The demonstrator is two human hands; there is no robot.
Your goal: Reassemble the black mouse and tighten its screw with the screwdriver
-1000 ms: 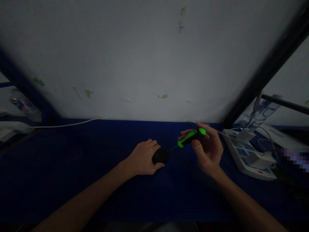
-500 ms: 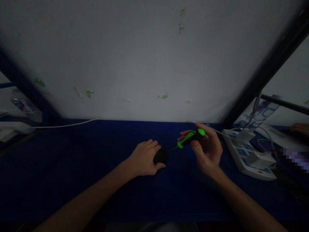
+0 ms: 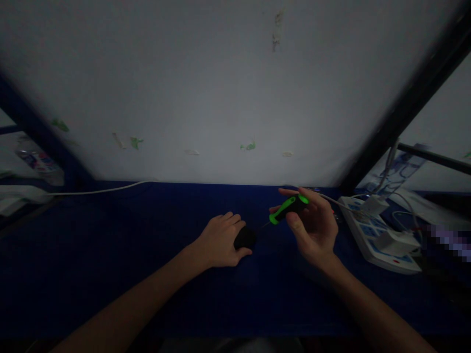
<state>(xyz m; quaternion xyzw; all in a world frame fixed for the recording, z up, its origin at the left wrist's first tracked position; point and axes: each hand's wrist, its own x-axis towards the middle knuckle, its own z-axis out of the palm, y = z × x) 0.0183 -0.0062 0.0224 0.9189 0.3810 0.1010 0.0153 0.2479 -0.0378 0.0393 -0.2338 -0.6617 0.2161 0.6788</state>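
Observation:
My left hand (image 3: 222, 241) presses a small black, rounded object (image 3: 246, 238) against the blue table, with fingers along its far side and thumb along its near side. Its shape resembles a computer mouse, though the dim light hides its details. In my right hand (image 3: 316, 223) is a screwdriver (image 3: 289, 208) with a green and black handle, held between thumb and fingers. The tool slants down to the left. Its thin shaft reaches the right edge of the black object; the tip's exact contact cannot be made out.
To the right lies a white power strip (image 3: 379, 240) with plugged-in chargers and cables. A pale cable (image 3: 106, 190) runs along the back left. The wall (image 3: 221, 88) rises behind the blue tabletop (image 3: 147, 294). A clear bottle (image 3: 40, 159) stands beyond the left frame post.
My right hand's fingers have shifted around the screwdriver handle, and the handle's end has moved slightly left. My left hand and the black object have stayed put.

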